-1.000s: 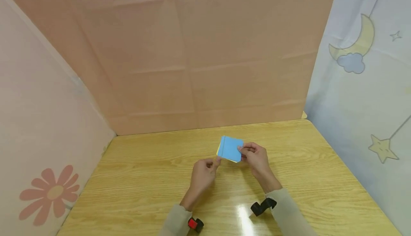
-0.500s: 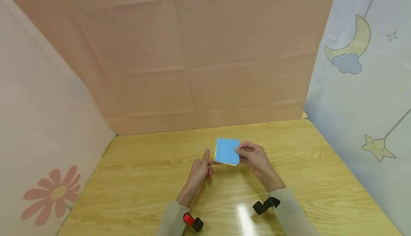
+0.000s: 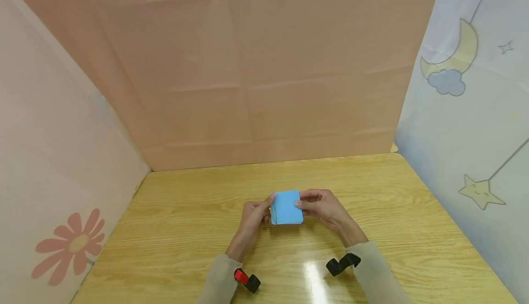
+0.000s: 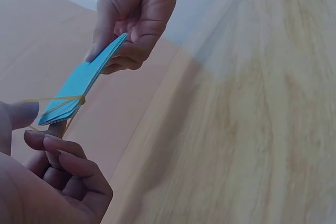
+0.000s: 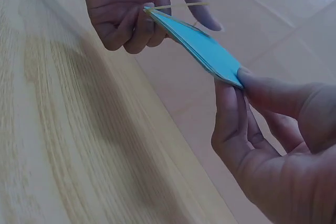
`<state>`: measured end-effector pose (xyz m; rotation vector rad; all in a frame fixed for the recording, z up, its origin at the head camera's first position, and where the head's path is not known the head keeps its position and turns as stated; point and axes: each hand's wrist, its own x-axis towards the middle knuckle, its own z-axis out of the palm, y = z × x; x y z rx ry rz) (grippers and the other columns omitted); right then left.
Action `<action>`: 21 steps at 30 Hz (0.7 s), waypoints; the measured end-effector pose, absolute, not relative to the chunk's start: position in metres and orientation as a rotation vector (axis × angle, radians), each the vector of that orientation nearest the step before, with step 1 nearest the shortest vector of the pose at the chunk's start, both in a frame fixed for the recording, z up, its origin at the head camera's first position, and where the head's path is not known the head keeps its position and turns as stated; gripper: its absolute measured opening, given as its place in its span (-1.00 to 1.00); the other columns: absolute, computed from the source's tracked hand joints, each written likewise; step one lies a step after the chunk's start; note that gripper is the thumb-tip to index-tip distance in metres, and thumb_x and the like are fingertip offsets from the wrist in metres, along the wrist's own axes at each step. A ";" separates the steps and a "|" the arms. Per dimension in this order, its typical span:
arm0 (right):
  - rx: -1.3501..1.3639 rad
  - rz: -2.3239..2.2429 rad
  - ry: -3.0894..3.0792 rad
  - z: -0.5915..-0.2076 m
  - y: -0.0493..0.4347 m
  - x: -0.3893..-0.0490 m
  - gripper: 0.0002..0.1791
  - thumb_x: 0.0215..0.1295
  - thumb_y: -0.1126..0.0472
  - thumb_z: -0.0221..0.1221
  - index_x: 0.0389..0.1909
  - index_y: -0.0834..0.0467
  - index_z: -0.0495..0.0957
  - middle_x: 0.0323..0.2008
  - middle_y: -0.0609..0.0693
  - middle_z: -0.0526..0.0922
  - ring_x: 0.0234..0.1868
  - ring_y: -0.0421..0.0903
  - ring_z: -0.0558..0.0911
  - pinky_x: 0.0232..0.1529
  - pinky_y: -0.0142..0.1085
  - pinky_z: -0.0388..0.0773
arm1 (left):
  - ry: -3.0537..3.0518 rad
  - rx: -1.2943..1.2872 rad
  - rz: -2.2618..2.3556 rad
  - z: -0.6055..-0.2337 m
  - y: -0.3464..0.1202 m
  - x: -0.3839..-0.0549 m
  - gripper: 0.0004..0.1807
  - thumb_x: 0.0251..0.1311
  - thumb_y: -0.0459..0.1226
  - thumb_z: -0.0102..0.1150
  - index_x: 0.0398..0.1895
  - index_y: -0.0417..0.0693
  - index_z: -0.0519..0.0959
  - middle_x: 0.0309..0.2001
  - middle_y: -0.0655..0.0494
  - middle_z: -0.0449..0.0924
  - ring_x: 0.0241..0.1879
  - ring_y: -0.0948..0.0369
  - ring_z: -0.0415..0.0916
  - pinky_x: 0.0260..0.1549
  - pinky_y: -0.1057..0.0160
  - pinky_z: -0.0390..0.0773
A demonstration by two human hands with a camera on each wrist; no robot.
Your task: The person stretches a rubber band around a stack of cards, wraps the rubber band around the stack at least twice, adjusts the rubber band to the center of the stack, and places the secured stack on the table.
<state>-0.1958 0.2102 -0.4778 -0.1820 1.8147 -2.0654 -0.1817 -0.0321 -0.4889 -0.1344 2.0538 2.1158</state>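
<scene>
Our right hand point(image 3: 326, 206) pinches the square blue paper stack point(image 3: 288, 208), our half-curled left hand point(image 3: 250, 216) hooks the thin yellow rubber band point(image 4: 59, 98), which might snap free if overstretched.

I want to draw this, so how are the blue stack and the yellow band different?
The blue stack is flat and squarish; the yellow band is thin and stringy.
The stack is pinched by the right hand; the band stretches to the thumb of the left hand.
The stack has layers; the band is thin strands.
Both are held above the table.
</scene>
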 end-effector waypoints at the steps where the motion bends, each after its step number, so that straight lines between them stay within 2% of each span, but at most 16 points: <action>1: -0.185 -2.058 1.820 -0.478 0.210 -0.196 -0.81 0.38 0.34 0.36 -0.03 0.25 0.74 -0.18 -0.10 0.75 -0.20 -0.17 0.76 -0.12 -0.30 0.77 | 2.055 -0.138 2.126 -0.489 -0.033 -0.183 -0.28 0.33 0.07 0.40 -0.85 0.02 0.24 -0.73 0.19 0.17 -0.56 0.20 0.19 -0.42 0.29 0.27; 5: -0.169 -2.033 1.831 -0.477 0.211 -0.195 -0.73 0.37 0.33 0.38 0.04 0.31 0.71 -0.18 -0.08 0.77 -0.22 -0.17 0.77 -0.12 -0.31 0.77 | 2.040 -0.159 2.180 -0.486 -0.036 -0.187 -0.41 0.30 -0.05 0.45 -0.81 0.00 0.41 -0.71 0.21 0.18 -0.54 0.21 0.18 -0.39 0.26 0.26; 8: -0.159 -2.022 1.835 -0.477 0.210 -0.195 -0.68 0.36 0.33 0.38 0.08 0.35 0.68 -0.19 -0.08 0.77 -0.23 -0.17 0.77 -0.13 -0.33 0.77 | 2.037 -0.168 2.202 -0.484 -0.037 -0.190 -0.58 0.26 -0.10 0.49 -0.70 -0.05 0.62 -0.68 0.22 0.23 -0.54 0.22 0.18 -0.38 0.24 0.25; 11: -0.150 -2.014 1.839 -0.477 0.210 -0.195 -0.66 0.36 0.34 0.37 0.10 0.36 0.67 -0.19 -0.08 0.77 -0.23 -0.17 0.77 -0.14 -0.34 0.76 | 2.042 -0.177 2.199 -0.484 -0.038 -0.192 -0.69 0.23 -0.12 0.51 -0.59 -0.09 0.73 -0.68 0.22 0.26 -0.55 0.22 0.17 -0.39 0.22 0.25; 16: -0.127 -2.017 1.823 -0.478 0.210 -0.194 -0.72 0.36 0.33 0.38 0.05 0.29 0.71 -0.22 -0.10 0.78 -0.25 -0.19 0.76 -0.16 -0.34 0.75 | 2.025 -0.198 2.190 -0.487 -0.040 -0.195 -0.72 0.19 -0.14 0.54 -0.57 -0.09 0.75 -0.71 0.23 0.26 -0.56 0.21 0.15 -0.41 0.23 0.25; 21: -0.129 -2.027 1.800 -0.481 0.209 -0.193 -0.78 0.38 0.37 0.34 0.02 0.27 0.70 -0.25 -0.10 0.77 -0.27 -0.22 0.75 -0.19 -0.38 0.74 | 2.001 -0.176 2.172 -0.487 -0.040 -0.197 -0.71 0.23 -0.16 0.50 -0.62 -0.03 0.70 -0.69 0.21 0.28 -0.55 0.22 0.23 -0.40 0.26 0.32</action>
